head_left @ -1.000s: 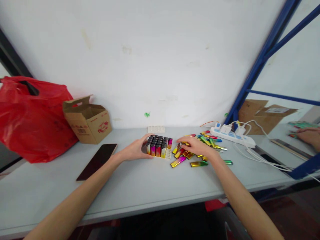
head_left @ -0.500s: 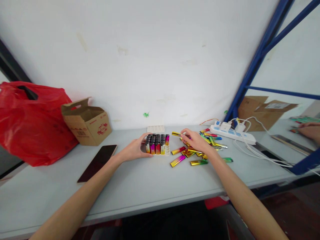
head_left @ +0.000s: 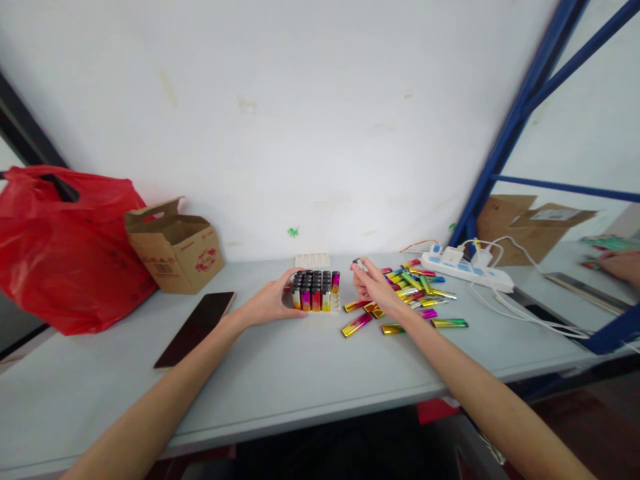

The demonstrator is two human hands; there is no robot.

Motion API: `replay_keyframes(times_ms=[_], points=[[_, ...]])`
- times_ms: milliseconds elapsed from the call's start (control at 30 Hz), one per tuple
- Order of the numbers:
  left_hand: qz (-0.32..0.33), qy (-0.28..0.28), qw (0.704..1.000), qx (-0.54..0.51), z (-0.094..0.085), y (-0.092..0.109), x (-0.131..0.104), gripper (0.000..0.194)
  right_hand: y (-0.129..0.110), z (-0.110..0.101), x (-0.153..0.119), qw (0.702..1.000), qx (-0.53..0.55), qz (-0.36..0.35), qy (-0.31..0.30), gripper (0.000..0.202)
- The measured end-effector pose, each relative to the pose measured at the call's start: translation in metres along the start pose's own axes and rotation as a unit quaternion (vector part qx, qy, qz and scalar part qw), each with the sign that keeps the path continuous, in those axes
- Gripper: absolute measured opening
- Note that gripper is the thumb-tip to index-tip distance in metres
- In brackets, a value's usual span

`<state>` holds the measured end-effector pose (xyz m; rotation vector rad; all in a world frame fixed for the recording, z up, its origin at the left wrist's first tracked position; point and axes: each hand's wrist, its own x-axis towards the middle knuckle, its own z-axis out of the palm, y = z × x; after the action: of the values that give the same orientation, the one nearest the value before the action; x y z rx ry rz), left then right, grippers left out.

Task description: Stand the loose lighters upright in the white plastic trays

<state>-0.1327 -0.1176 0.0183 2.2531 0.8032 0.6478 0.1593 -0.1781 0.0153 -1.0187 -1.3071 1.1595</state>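
Observation:
Shiny coloured lighters [head_left: 316, 300] with black tops stand upright in rows in a white tray [head_left: 336, 309]; bare slots show at its right end. My left hand [head_left: 274, 297] grips the tray's left side, thumb in front and fingers behind. Just right of the tray, my right hand [head_left: 373, 283] is closed on a lighter [head_left: 357, 262], raised above the table. Only its dark top end shows; the fingers hide the rest. Beneath and beyond my right hand lies a loose pile of metallic lighters [head_left: 410, 291].
Another white tray [head_left: 313, 260] lies against the wall. A phone [head_left: 197, 328], an open cardboard box [head_left: 177, 250] and a red plastic bag [head_left: 75, 247] are on the left. A power strip [head_left: 467, 272] with cables lies right. Behind the blue frame [head_left: 505, 147] is another person's hand [head_left: 623, 265].
My right hand has moved slightly left and turned, bringing the lighter from lying sideways to dark end up. My left hand keeps its grip on the tray.

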Motion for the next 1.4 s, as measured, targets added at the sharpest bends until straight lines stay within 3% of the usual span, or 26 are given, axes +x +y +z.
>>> replay_keyframes(times_ms=[100, 233, 400, 600, 767, 967, 1200, 1300, 1400], points=[[-0.003, -0.003, 1.0, 0.003, 0.0, 0.0, 0.0, 0.097, 0.006, 0.005, 0.0, 0.993, -0.108, -0.033, 0.029, 0.053], [-0.008, -0.004, 1.0, 0.013, 0.0, 0.0, 0.0, 0.097, 0.01, 0.007, 0.001, 0.954, -0.265, -0.091, 0.111, 0.059], [-0.011, -0.003, 1.0, 0.009, 0.0, 0.002, -0.001, 0.097, 0.013, 0.011, 0.0, 0.927, -0.327, -0.116, 0.141, 0.049], [-0.004, -0.005, 1.0, 0.005, 0.0, 0.004, -0.001, 0.096, 0.01, 0.015, -0.002, 0.921, -0.347, -0.136, 0.118, 0.046], [-0.005, -0.003, 1.0, 0.004, 0.0, -0.001, -0.001, 0.097, 0.003, 0.01, -0.004, 0.923, -0.35, -0.15, 0.062, 0.037], [-0.002, -0.011, 1.0, -0.005, 0.001, 0.0, 0.0, 0.098, -0.003, 0.003, -0.005, 0.873, -0.429, -0.227, 0.039, 0.042], [-0.013, -0.001, 1.0, 0.002, 0.001, 0.001, -0.001, 0.1, 0.002, -0.004, -0.004, 0.882, -0.446, -0.152, -0.004, 0.037], [-0.011, -0.005, 1.0, -0.003, 0.002, 0.0, -0.001, 0.099, 0.008, -0.001, -0.002, 0.846, -0.515, -0.137, -0.029, 0.031], [-0.013, -0.005, 1.0, -0.004, 0.002, 0.001, -0.001, 0.099, 0.012, 0.005, 0.003, 0.787, -0.599, -0.143, -0.036, 0.027]])
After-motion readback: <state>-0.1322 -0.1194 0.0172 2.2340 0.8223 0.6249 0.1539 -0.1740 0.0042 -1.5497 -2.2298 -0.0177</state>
